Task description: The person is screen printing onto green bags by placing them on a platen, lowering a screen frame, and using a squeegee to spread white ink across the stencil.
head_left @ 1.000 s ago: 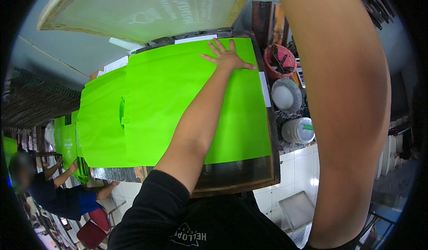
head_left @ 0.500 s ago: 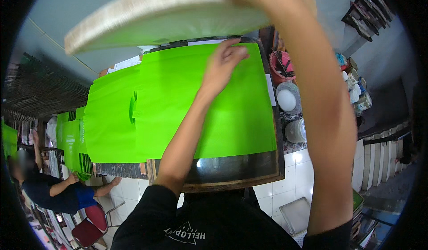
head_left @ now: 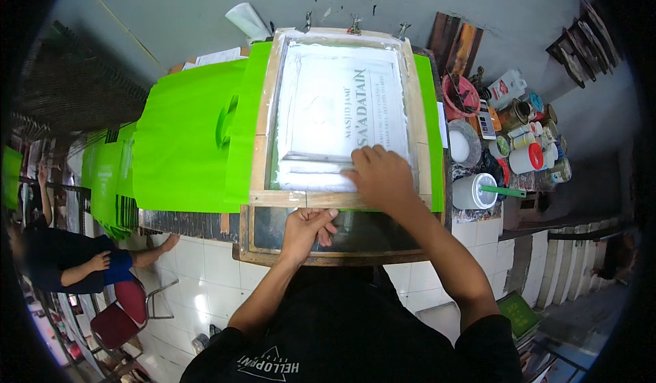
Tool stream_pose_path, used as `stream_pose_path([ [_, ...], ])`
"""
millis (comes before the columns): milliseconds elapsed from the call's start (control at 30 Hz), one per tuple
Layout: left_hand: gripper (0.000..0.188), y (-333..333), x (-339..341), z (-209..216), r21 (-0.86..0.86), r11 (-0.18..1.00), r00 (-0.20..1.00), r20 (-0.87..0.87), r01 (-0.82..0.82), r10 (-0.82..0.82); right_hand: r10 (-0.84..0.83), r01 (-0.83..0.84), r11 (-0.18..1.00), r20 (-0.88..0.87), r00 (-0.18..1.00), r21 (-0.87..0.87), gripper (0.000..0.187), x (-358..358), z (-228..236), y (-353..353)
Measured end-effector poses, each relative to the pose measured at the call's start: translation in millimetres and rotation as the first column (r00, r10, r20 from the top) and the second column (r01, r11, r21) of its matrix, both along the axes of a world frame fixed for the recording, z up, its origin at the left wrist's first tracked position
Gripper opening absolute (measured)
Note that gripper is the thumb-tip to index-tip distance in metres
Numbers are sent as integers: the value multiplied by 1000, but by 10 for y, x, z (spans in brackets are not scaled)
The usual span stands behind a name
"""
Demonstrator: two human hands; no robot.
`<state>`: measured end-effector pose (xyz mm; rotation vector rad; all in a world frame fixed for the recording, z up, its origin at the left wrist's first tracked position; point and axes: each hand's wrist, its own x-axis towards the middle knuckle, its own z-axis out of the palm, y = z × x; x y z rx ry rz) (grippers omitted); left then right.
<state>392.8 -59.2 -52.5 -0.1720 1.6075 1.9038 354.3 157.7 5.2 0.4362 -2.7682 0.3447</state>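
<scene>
A wooden-framed printing screen (head_left: 262,157) lies flat over a bright green fabric bag (head_left: 240,171) on the dark table (head_left: 263,229). White ink (head_left: 311,75) covers much of its mesh, and dark lettering shows through. My right hand (head_left: 384,178) is closed around a squeegee (head_left: 311,163) that lies across the near part of the mesh; the hand covers its right end. At the frame's near edge is my left hand (head_left: 307,234), its fingers curled and its thumb along the edge. What is in its pinch, if anything, I cannot make out.
More green bags (head_left: 181,137) lie to the left. Beyond them a person (head_left: 68,260) sits on a red chair (head_left: 119,325). On the right stand a white tub (head_left: 471,193) with a green-handled tool, a pink basket (head_left: 461,96) and several ink jars (head_left: 526,157). Clips (head_left: 354,24) are at the screen's far edge.
The raised screen has come down flat over the green bag. My right hand has moved from its far edge to the squeegee. My left hand has drawn back from the bag to the frame's near edge.
</scene>
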Motion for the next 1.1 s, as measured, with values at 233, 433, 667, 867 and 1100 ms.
stream_pose_path([
  [233,27,-28,-20,-29,15,1000,999,37,-10,10,69,-54,997,326,943,-55,29,-113,448,107],
  [433,29,17,-13,25,-27,1000,1000,-11,2,-3,97,-89,994,153,983,-61,30,73,179,-41],
  [667,22,-54,7,51,-106,994,999,48,-5,10,106,-106,994,19,994,32,28,-1058,-111,280],
  [867,22,-124,-79,45,172,985,963,267,-15,-32,-44,31,997,170,984,77,40,-2530,37,884],
  [1100,39,-362,-464,494,381,850,845,249,363,-473,-143,131,989,219,965,69,62,-3065,132,983],
])
